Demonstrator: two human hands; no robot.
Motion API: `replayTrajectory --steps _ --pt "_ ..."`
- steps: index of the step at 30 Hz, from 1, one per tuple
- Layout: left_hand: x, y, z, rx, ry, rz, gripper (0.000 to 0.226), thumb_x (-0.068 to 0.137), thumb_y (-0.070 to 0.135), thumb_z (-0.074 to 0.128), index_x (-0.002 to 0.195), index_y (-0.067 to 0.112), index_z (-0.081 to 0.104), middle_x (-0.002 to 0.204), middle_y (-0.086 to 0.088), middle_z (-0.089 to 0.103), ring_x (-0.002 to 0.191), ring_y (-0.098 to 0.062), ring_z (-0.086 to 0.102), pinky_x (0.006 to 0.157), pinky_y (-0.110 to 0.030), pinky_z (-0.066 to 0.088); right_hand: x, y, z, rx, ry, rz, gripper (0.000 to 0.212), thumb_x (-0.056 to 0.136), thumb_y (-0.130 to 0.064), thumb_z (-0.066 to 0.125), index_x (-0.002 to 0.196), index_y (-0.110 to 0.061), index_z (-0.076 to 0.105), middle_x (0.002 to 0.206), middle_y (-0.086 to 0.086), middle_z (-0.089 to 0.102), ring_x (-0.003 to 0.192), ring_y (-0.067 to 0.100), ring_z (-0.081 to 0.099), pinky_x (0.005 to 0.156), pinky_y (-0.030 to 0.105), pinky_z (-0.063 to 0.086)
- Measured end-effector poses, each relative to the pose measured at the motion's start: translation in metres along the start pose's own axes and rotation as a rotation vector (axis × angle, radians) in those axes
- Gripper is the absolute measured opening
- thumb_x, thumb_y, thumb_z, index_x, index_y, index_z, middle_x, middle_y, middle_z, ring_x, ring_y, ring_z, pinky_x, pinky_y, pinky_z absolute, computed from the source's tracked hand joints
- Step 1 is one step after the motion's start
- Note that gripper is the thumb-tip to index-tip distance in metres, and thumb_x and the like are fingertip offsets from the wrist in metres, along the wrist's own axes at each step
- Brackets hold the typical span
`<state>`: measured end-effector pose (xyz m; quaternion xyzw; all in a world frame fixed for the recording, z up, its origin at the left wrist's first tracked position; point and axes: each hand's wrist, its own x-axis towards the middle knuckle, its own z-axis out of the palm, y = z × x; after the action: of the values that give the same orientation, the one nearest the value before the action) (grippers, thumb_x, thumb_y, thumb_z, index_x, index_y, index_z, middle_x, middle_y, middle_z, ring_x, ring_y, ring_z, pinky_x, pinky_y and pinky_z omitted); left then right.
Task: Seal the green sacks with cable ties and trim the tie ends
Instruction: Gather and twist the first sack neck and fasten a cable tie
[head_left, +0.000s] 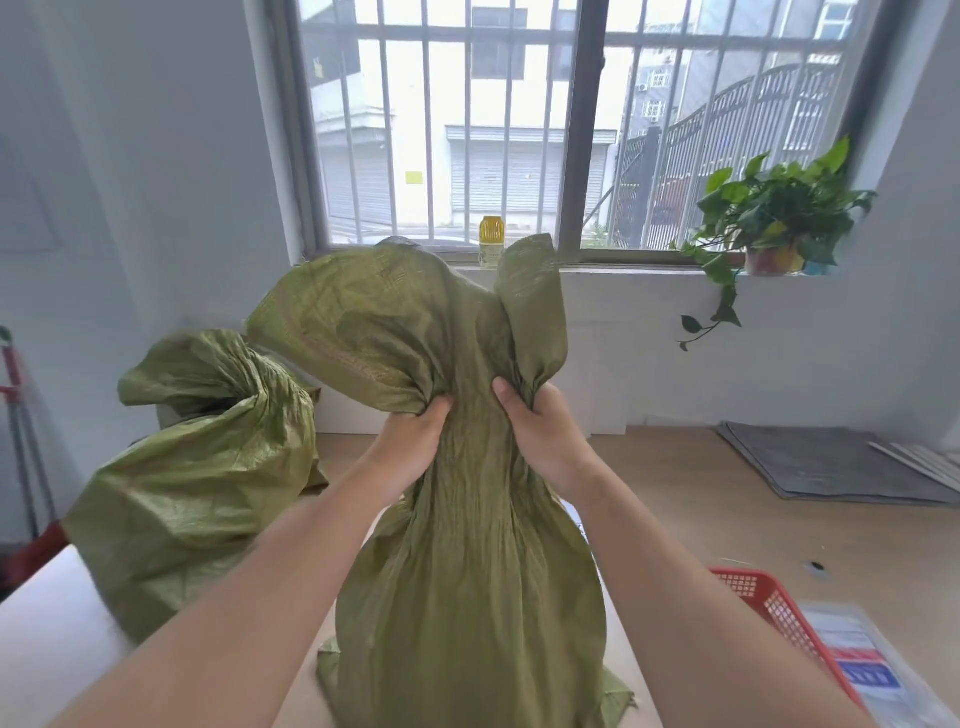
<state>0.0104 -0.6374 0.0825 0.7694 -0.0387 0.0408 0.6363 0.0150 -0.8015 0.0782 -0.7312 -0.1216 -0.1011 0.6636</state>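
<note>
A green woven sack (467, 587) stands upright on the table in front of me, its neck bunched and its open top flaring above. My left hand (415, 441) grips the gathered neck from the left. My right hand (540, 431) grips it from the right, thumb pressed into the folds. A second green sack (208, 467) stands to the left, its neck gathered. No cable tie or cutter is visible in either hand.
A red plastic basket (769, 608) sits at the right near a clear packet with a blue and red label (862, 670). Grey sheets (826, 462) lie at the far right. A yellow jar (492, 244) and a potted plant (774, 223) stand on the windowsill.
</note>
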Motion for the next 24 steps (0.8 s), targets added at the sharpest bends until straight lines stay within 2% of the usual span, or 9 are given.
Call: replayTrajectory --steps 3,5,7,9,12,16,19,21,24 --pt "0.001 -0.003 0.002 0.018 -0.001 0.015 0.035 0.109 0.030 0.044 0.140 0.019 0.055 0.124 0.006 0.064 0.114 -0.009 0.060 0.103 -0.029 0.044 0.002 0.003 0.008 -0.021 0.029 0.013 0.032 0.112 -0.029 0.044 0.135 -0.016 0.062 0.123 -0.005 0.072 0.114 0.008 0.067 0.101 0.029 0.053" --pt "0.002 -0.001 0.005 0.022 0.009 0.025 0.026 0.110 0.028 0.041 0.132 0.025 0.054 0.110 0.017 0.061 0.100 0.002 0.056 0.089 -0.022 0.045 0.003 0.006 0.012 -0.030 0.052 0.018 0.032 0.112 -0.028 0.043 0.136 -0.015 0.060 0.123 -0.003 0.071 0.116 0.012 0.067 0.102 0.031 0.053" --pt "0.000 0.002 0.009 0.032 0.030 0.020 0.021 0.110 0.031 0.040 0.126 0.027 0.053 0.104 0.013 0.060 0.091 0.002 0.054 0.077 -0.019 0.043 0.004 0.008 0.013 -0.026 0.072 0.023 0.031 0.112 -0.027 0.043 0.135 -0.015 0.059 0.122 -0.002 0.071 0.115 0.013 0.067 0.101 0.033 0.054" --pt "-0.002 0.003 0.011 0.044 0.023 0.043 0.032 0.110 0.038 0.039 0.135 0.025 0.053 0.126 0.004 0.063 0.104 -0.006 0.057 0.092 -0.025 0.044 0.006 0.007 0.015 -0.016 0.075 0.017 0.030 0.112 -0.025 0.043 0.134 -0.014 0.059 0.121 -0.001 0.072 0.110 0.010 0.068 0.099 0.033 0.056" --pt "0.000 0.002 0.014 0.038 -0.013 0.055 0.060 0.107 0.056 0.037 0.160 0.027 0.035 0.153 0.009 0.046 0.138 -0.013 0.046 0.121 -0.033 0.032 0.006 0.005 0.019 0.016 0.056 0.005 0.032 0.112 -0.023 0.042 0.139 -0.018 0.059 0.124 -0.008 0.070 0.112 0.001 0.066 0.095 0.021 0.053" --pt "0.009 -0.001 0.021 -0.069 -0.076 -0.045 0.075 0.094 0.077 0.041 0.154 0.032 0.046 0.147 0.006 0.057 0.133 -0.014 0.054 0.120 -0.041 0.038 0.007 0.003 0.020 0.084 0.020 0.044 0.032 0.112 -0.031 0.042 0.139 -0.023 0.058 0.128 -0.012 0.069 0.117 -0.002 0.064 0.104 0.024 0.050" --pt "0.017 -0.006 0.025 -0.231 -0.110 -0.100 0.100 0.063 0.098 0.055 0.142 0.037 0.059 0.136 0.007 0.067 0.126 -0.013 0.062 0.117 -0.044 0.040 0.006 0.000 0.018 0.120 -0.007 0.079 0.032 0.111 -0.037 0.044 0.132 -0.022 0.063 0.124 -0.009 0.072 0.112 0.000 0.068 0.106 0.029 0.051" --pt "0.019 -0.008 0.028 -0.315 -0.142 -0.104 0.091 0.067 0.093 0.058 0.137 0.036 0.064 0.132 0.005 0.071 0.124 -0.014 0.065 0.116 -0.044 0.041 0.005 -0.001 0.017 0.125 -0.038 0.073 0.037 0.109 -0.037 0.051 0.138 -0.018 0.063 0.127 -0.008 0.073 0.118 0.006 0.068 0.107 0.032 0.052" --pt "0.018 -0.001 0.032 -0.390 -0.201 -0.111 0.059 0.093 0.072 0.048 0.129 0.030 0.069 0.126 0.001 0.074 0.121 -0.014 0.068 0.114 -0.041 0.043 0.005 0.004 0.015 0.085 -0.049 0.060 0.034 0.109 -0.026 0.052 0.141 -0.021 0.061 0.128 -0.009 0.073 0.120 0.008 0.068 0.109 0.036 0.052"
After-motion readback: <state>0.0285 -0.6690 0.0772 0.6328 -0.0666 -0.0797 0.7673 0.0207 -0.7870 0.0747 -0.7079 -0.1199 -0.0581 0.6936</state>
